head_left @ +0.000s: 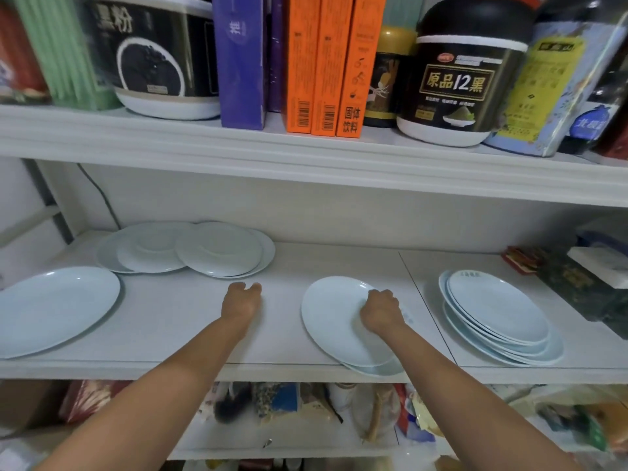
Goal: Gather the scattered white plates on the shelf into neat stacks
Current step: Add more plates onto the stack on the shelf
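Observation:
White plates lie on the middle shelf (278, 338). My right hand (382, 309) grips the far right rim of a white plate (333, 321) that rests on another plate, both jutting over the shelf's front edge. My left hand (242, 299) hovers over bare shelf with fingers loosely apart, holding nothing. A large plate (54, 311) lies at the left. Several overlapping plates (190, 249) sit at the back left. At the right stands a loose stack of plates (498, 314).
The upper shelf carries tubs (458, 83), orange boxes (326, 62) and a purple box (241, 59). Dark boxes (584, 287) stand at the right end of the middle shelf. Bags fill the shelf below (306, 409).

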